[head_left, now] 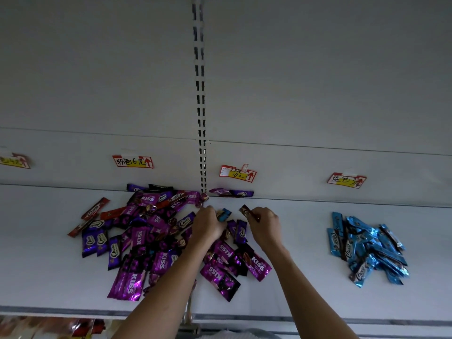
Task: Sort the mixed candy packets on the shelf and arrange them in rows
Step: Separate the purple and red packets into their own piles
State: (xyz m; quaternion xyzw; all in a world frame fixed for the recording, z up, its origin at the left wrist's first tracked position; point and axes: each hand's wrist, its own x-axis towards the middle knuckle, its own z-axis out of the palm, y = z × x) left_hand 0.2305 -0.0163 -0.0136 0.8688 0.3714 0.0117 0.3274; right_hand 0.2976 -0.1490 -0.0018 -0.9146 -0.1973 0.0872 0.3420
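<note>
Grips blue packet [225, 214] in left hand [209, 225], pinches brown packet [247, 212] in right hand [265, 226]. Risks sweeping purple pile [146, 238] off shelf [305, 241] with forearms [171, 277], or dropping the pinched packet.

Cut by the frame edge, writing smeared: far-left price label [14, 161]. Too small to read: handwriting on middle price label [237, 173]. Hidden behind the back of left hand [209, 225]: its fingertips and most of blue packet [225, 214]. Concealed by fingers of right hand [265, 227]: lower end of brown packet [247, 211]. Partly covered by left forearm [171, 277]: purple packets [220, 250]. Blurred, cropped at bottom edge: lower-shelf goods [80, 326].
</note>
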